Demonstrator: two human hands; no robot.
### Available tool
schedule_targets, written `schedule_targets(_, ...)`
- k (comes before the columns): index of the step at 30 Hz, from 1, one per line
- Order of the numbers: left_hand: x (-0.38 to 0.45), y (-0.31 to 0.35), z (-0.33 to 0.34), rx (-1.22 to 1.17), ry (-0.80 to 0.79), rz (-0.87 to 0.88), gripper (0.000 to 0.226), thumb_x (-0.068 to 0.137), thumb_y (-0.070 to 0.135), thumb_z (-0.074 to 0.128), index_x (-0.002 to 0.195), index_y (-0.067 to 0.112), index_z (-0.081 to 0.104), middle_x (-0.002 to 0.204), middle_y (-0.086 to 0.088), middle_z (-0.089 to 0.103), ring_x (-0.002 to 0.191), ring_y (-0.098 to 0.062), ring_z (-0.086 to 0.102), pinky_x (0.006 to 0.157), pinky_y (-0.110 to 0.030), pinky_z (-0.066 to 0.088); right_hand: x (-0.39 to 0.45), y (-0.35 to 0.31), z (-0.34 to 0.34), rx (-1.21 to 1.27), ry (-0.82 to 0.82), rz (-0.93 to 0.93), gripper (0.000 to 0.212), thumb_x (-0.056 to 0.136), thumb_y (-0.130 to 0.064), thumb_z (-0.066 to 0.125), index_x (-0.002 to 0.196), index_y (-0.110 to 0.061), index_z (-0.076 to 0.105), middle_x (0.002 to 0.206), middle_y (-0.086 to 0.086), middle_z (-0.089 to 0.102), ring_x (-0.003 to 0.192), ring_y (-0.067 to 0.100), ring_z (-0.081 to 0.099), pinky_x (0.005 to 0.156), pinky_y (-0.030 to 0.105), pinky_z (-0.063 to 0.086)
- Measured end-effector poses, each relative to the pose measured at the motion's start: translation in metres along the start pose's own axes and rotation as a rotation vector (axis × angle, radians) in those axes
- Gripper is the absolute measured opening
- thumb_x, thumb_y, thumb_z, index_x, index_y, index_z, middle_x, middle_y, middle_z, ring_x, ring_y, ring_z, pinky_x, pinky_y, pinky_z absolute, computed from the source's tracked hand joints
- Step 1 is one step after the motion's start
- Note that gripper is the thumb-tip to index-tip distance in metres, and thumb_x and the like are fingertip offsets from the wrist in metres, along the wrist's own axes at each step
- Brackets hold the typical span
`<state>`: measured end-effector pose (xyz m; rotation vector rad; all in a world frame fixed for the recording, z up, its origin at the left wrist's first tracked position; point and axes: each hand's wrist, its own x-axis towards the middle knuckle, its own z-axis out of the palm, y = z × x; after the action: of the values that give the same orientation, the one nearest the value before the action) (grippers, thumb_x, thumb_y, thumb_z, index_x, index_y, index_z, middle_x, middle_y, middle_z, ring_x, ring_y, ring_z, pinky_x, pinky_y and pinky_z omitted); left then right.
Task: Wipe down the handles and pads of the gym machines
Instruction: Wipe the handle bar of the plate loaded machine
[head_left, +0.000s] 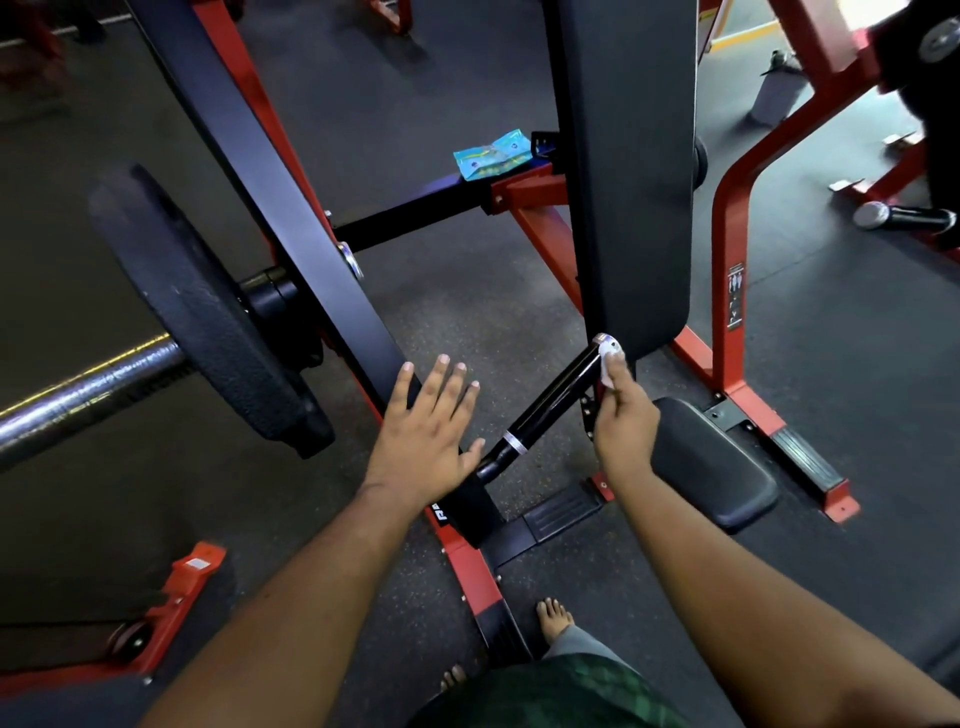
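A: Left hand (426, 431)?
B: Fingers straight and spread, palm on the black lever arm (291, 208), centre frame.
A: Right hand (623, 415)?
B: Pinching a white wipe (607, 358) against the black handle (550, 410)'s upper end, below the back pad (628, 171).

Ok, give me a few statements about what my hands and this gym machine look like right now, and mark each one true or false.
1. The right hand pinches a white wipe against the end of the black handle. True.
2. The left hand grips the handle in a closed fist. False: its fingers are spread and straight, resting on the black arm of the machine.
3. A blue packet lies on the machine's frame beyond the hands. True.
4. The weight plate lies flat on the floor. False: it is mounted upright on the bar.
5. The seat pad is to the right of the right hand. True.
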<state>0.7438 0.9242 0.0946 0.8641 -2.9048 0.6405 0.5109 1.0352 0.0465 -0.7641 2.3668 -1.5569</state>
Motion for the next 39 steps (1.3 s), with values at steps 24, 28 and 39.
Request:
schedule_targets(24, -0.001, 0.001, 0.002, -0.021, 0.054, -0.015, 0.073, 0.098, 0.059, 0.043, 0.157, 0.015, 0.042, 0.166, -0.011, 0.034, 0.158, -0.032, 0.017, 0.124, -0.062, 0.009, -0.090, 0.014, 0.049, 0.567, -0.229, 0.479, 0.016, 0.100, -0.035, 0.062, 0.112, -0.027, 0.070, 0.096, -0.013, 0.066, 0.092, -0.001, 0.061, 0.086, 0.022, 0.049)
schedule_targets(28, 0.000, 0.001, 0.004, -0.019, 0.079, -0.013, 0.072, 0.098, 0.058, 0.045, 0.156, 0.015, 0.044, 0.165, -0.011, 0.036, 0.157, -0.032, 0.019, 0.125, -0.062, 0.010, -0.072, 0.025, 0.034, 0.712, -0.125, 0.620, 0.033, 0.101, 0.003, 0.047, 0.125, -0.006, 0.067, 0.112, 0.011, 0.074, 0.101, 0.023, 0.068, 0.088, 0.032, 0.055)
schedule_targets(39, -0.001, 0.002, 0.005, 0.011, 0.055, -0.021, 0.074, 0.099, 0.060, 0.041, 0.158, 0.016, 0.040, 0.167, -0.010, 0.033, 0.158, -0.031, 0.016, 0.125, -0.061, 0.008, -0.001, 0.009, 0.029, 0.828, -0.163, 0.777, 0.026, 0.105, -0.003, 0.044, 0.116, -0.008, 0.066, 0.118, 0.014, 0.071, 0.094, 0.021, 0.070, 0.069, 0.024, 0.059)
